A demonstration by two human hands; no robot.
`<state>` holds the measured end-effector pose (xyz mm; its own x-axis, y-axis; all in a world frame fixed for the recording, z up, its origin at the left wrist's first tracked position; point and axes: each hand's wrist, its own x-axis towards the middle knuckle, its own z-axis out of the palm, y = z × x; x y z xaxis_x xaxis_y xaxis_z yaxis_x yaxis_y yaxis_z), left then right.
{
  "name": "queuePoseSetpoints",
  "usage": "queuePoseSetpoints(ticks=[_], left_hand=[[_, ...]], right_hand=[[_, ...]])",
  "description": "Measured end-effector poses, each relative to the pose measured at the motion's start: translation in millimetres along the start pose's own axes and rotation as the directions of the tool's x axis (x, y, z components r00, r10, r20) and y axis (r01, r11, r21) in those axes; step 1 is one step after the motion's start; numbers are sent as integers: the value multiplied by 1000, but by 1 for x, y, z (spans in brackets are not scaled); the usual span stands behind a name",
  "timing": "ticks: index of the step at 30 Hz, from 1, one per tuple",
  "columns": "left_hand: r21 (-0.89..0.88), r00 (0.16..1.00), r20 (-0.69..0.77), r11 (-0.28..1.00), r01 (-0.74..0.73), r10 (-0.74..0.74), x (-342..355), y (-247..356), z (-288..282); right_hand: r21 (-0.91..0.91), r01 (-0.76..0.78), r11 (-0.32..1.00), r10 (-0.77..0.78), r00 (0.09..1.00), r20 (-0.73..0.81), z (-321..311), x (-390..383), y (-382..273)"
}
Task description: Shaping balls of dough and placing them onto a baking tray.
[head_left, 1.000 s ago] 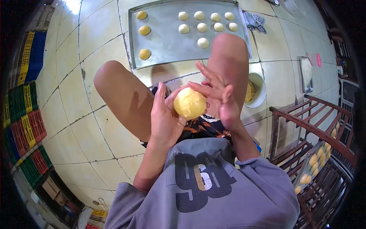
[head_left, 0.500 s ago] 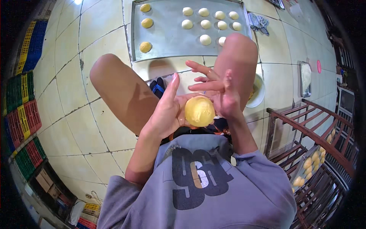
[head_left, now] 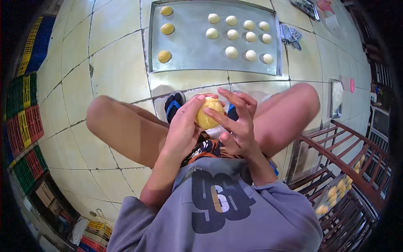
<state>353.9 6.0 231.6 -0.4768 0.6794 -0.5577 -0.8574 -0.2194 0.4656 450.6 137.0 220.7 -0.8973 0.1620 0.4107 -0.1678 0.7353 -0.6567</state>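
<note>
A ball of yellow dough (head_left: 205, 119) sits in my left hand (head_left: 183, 124), whose fingers and thumb curl around its left side and far edge. Its top looks uneven. My right hand (head_left: 240, 122) is at the ball's right side with fingers spread, one fingertip resting on the dough. Beyond my feet lies a shallow metal tray (head_left: 187, 46). Three yellow dough balls (head_left: 164, 56) stand in a column at its left, and several white dough balls (head_left: 231, 52) in rows at its right.
A checked cloth (head_left: 290, 36) lies by the tray's right edge. Farther right are a small metal pan (head_left: 336, 98) with white contents and a brown rack (head_left: 336, 153) holding a tray of buns (head_left: 333, 192). Plastic crates (head_left: 31, 122) line the left. My knees flank my hands.
My left fingers have curled up around the dough, which was on the open palm. My right hand has come onto it. My knees have spread outward, uncovering more of the tray's white balls.
</note>
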Motion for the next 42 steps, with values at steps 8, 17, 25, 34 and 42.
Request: queuePoseSetpoints(ticks=[8,17,25,34,42], left_hand=[[-164,986,-145,985,58,-82,16,4,-8],[-305,962,-273,947,-102,15,136,-41,-94],[188,915,-398,982,12,66,217,-32,-147],[628,861,-307,766,-137,405,228,-23,-167],[633,725,-493,770,-81,481,202,-1,-168]], right_hand=[[508,-400,763,527,840,-130,33,5,6],[694,-693,196,871,448,201,120,19,86],[676,-734,-67,891,261,371,176,40,183],[670,-742,-13,866,326,379,198,35,204],[25,-755,655,678,602,421,20,58,203]])
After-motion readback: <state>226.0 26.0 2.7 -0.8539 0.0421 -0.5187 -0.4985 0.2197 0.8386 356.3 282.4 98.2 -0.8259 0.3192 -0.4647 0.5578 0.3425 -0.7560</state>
